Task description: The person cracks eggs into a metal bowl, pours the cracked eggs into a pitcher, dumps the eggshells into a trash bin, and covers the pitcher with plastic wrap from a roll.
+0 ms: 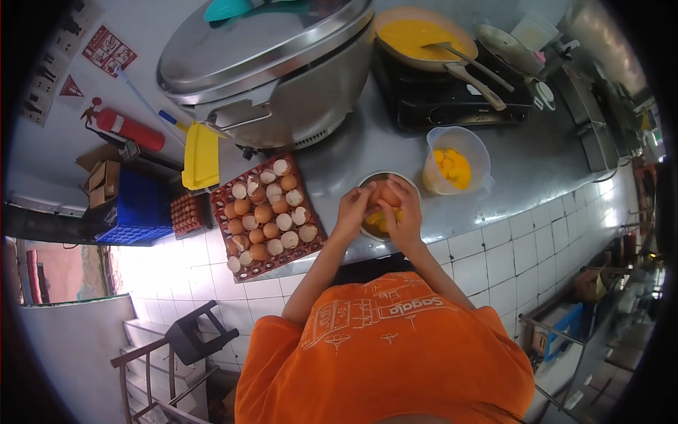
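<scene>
Both my hands hold one brown egg (385,196) over a round metal bowl (373,235). My left hand (357,206) grips it from the left, and my right hand (405,208) from the right. Whether its shell is split cannot be made out. Yellow egg (376,220) lies in the bowl below my fingers. To the left sits a reddish egg tray (300,185) with whole brown eggs and several empty shell halves (290,239). Right of the bowl stands a clear plastic jug (478,157) with yolks (452,168) inside.
Behind are a large steel cooker (311,92) and a black stove (424,109), whose pan (386,18) holds yellow liquid and a spatula (487,69). A yellow container (200,157) is beyond the tray. The steel counter's (339,258) front edge lies close to my body.
</scene>
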### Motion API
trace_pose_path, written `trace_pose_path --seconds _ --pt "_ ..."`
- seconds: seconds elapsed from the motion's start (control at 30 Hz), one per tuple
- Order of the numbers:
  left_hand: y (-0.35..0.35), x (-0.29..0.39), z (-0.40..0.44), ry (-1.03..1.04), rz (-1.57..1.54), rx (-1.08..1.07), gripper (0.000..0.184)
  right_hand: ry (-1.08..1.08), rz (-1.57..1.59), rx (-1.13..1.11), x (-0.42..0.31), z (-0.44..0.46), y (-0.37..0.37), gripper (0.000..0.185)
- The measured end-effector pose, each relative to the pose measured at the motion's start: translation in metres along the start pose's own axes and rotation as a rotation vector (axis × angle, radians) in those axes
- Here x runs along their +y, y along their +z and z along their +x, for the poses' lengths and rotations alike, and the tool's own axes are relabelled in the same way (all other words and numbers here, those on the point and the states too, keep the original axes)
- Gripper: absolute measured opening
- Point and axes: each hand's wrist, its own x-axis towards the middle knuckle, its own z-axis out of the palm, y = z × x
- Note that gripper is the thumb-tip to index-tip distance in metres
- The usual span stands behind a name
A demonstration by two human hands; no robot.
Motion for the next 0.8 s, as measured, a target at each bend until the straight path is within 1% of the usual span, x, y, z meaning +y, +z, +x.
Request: trace_pose_path --seconds 0.03,0.07,0.13,0.17,0.2,0.23,0.27,0.3,0.33,0.37,0.4,0.47,0.5,0.57,0.6,0.67,0.7,0.73,0.77,0.8 --pt "0.003 -0.004 0.001 -0.02 0.056 0.029 0.049 0.026 0.052 0.087 0.003 -0.004 -0.004 0.038" --pt "0.004 -0.006 0.002 -0.021 0.06 0.029 0.049 0.028 0.053 0.089 0.007 -0.005 -0.008 0.038" --pt "0.004 -0.007 -0.003 -0.082 0.085 -0.024 0.048 0.283 0.21 0.069 0.015 -0.012 -0.02 0.037" --pt "0.006 -0.007 -0.006 -0.086 0.086 -0.02 0.048 0.398 0.37 0.074 0.018 -0.013 -0.021 0.036" --pt "0.008 -0.005 -0.01 -0.029 0.075 -0.015 0.046 0.399 0.373 0.072 0.018 -0.013 -0.022 0.036" --pt "0.01 -0.005 -0.012 0.027 0.063 -0.008 0.045 0.404 0.401 0.158 0.018 -0.013 -0.024 0.036" --pt "0.008 -0.007 -0.01 0.029 0.061 -0.001 0.045 0.407 0.43 0.242 0.018 -0.013 -0.025 0.037" --pt "0.006 -0.01 -0.008 -0.013 0.06 -0.02 0.044 0.408 0.436 0.235 0.019 -0.013 -0.025 0.037" --pt "0.004 -0.014 -0.007 -0.057 0.059 -0.04 0.042 0.221 0.275 0.171 0.02 -0.014 -0.025 0.037" --pt "0.005 -0.018 -0.006 -0.056 0.057 -0.032 0.042 0.033 0.115 0.109 0.021 -0.014 -0.025 0.038" --pt "0.009 -0.022 -0.006 -0.04 0.028 -0.038 0.043 0.034 0.121 0.106 0.023 -0.014 -0.022 0.038" --pt "0.009 -0.025 -0.008 -0.025 0.0 -0.042 0.043 -0.022 0.016 -0.165 0.027 -0.016 -0.017 0.039" --pt "0.008 -0.023 -0.008 -0.033 0.014 -0.041 0.042 -0.027 0.02 -0.166 0.027 -0.014 -0.018 0.039" --pt "0.003 -0.02 -0.008 -0.039 0.029 -0.037 0.041 0.257 0.272 -0.085 0.023 -0.01 -0.02 0.034" --pt "0.002 -0.016 -0.011 -0.02 -0.005 -0.037 0.041 0.26 0.274 -0.088 0.025 -0.01 -0.023 0.034" --pt "-0.003 -0.005 -0.014 0.001 -0.035 -0.035 0.041 0.813 0.791 -0.221 0.038 -0.004 -0.031 0.029" --pt "0.001 0.014 -0.024 0.055 0.237 -0.156 0.043 0.917 0.741 -0.334 0.044 0.001 -0.034 0.031" --pt "0.003 0.025 -0.029 0.107 0.512 -0.277 0.045 0.918 0.746 -0.334 0.052 0.003 -0.035 0.031" --pt "0.005 0.026 -0.028 0.106 0.512 -0.276 0.045 0.962 0.762 -0.474 0.061 0.006 -0.036 0.034" --pt "0.008 0.024 -0.026 0.298 0.598 -0.263 0.045 1.006 0.775 -0.616 0.064 0.007 -0.037 0.037"
